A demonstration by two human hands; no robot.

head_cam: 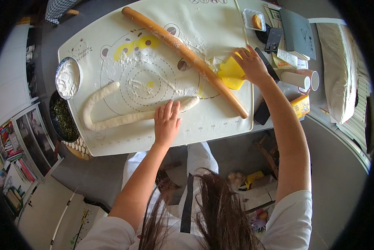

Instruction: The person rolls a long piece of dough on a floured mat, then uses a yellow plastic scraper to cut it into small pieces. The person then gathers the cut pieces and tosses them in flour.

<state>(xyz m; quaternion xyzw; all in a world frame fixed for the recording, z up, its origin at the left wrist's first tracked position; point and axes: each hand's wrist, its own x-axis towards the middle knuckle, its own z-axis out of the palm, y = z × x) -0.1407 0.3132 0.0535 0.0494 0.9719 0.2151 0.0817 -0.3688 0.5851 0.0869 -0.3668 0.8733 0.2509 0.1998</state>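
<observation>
A long rope of dough (pixel 124 120) lies on the floured pastry mat (pixel 218 122), curving up at its left end. My left hand (pixel 167 122) rests palm down across the rope near its right end, fingers slightly apart. My right hand (pixel 251 65) is on a yellow plastic dough scraper (pixel 231 72), its fingers spread over the scraper's right edge; whether they grip it is not clear. A long wooden rolling pin (pixel 187 56) lies diagonally on the mat, just left of the scraper. Loose flour (pixel 143 86) is scattered over the printed circles.
At the mat's left edge are a bowl of flour (pixel 68 78) and a dark pan of chopped greens (pixel 62 118). Along the right stand a phone (pixel 273 40), a clear container with a piece of food (pixel 254 20), a cup (pixel 314 80) and a yellow box (pixel 300 106).
</observation>
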